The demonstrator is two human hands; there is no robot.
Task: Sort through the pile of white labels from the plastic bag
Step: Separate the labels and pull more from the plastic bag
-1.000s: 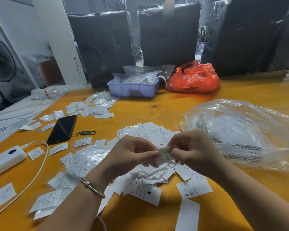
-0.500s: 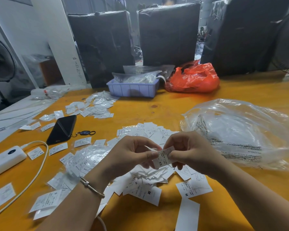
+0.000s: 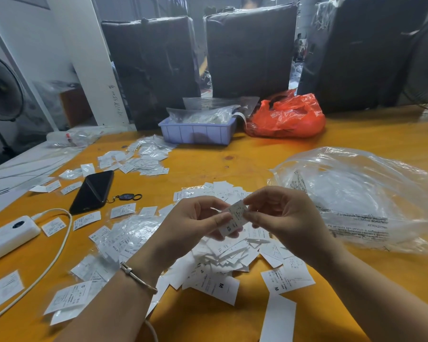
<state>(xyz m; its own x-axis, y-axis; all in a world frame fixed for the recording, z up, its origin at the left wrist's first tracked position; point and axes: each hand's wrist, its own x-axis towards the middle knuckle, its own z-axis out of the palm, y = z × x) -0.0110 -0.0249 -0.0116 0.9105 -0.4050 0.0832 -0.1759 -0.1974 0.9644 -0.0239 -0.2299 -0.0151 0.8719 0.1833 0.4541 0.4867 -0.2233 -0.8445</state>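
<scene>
A heap of small white labels lies on the yellow table just in front of me, printed with sizes such as S, M and XS. Above the heap, my left hand and my right hand both pinch one white label marked XS between thumb and fingers. The label is tilted, its top end at the right hand's fingertips. A large crumpled clear plastic bag lies to the right of the heap, touching neither hand.
A black phone with a key fob, a white power bank and its cable lie at left among scattered labels. A purple tray and an orange bag stand at the back, before dark wrapped bundles.
Both hands have lifted the XS label slightly and turned it more upright. The hands have drawn a little apart, showing more of the label. The heap and bag have not moved.
</scene>
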